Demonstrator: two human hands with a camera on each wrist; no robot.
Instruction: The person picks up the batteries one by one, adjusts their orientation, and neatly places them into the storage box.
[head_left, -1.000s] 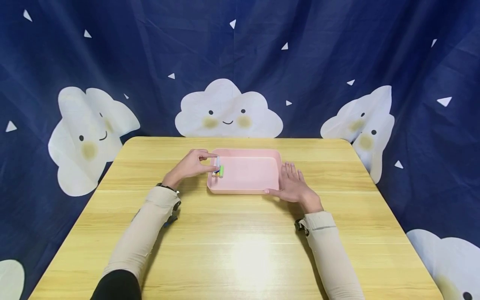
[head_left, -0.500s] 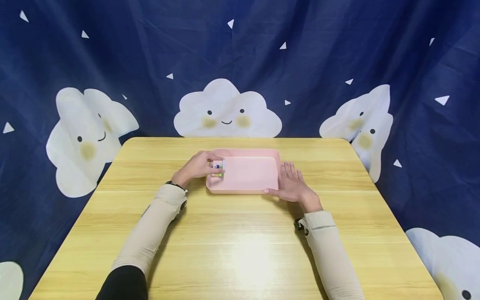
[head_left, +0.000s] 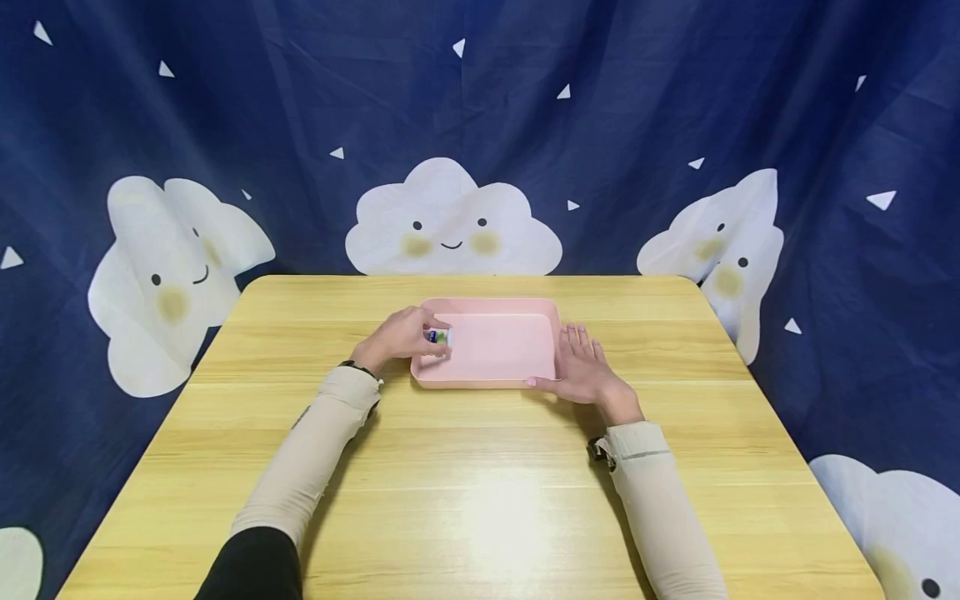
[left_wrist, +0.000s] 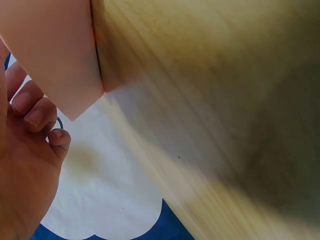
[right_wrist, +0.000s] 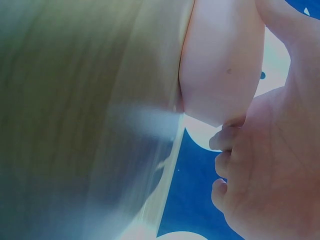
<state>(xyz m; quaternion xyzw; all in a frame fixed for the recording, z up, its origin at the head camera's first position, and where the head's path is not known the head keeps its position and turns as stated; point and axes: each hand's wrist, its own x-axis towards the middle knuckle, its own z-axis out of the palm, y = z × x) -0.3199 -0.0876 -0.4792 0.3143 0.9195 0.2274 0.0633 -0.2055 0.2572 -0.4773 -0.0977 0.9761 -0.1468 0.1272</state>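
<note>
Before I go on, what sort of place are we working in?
Probably a staged tabletop recording setup, though I can't be sure: a navy fabric backdrop printed with smiling white clouds hangs behind and beside a pale wood-grain table, and a pink, rectangular, plastic-looking tray sits near its far edge.

The right hand (right_wrist: pixel 277 155) occupies the right side, palm facing the camera, thumb uppermost. The hand rests against the pink tray (right_wrist: pixel 220 60), with fingertips (right_wrist: pixel 223 165) visible below the tray's lower corner. The outer wall bears a small dark spot (right_wrist: pixel 229 71). The wooden table (right_wrist: pixel 75 100) extends left. Behind, a blue curtain (right_wrist: pixel 195 185) carries white patches (right_wrist: pixel 277 57).
</note>
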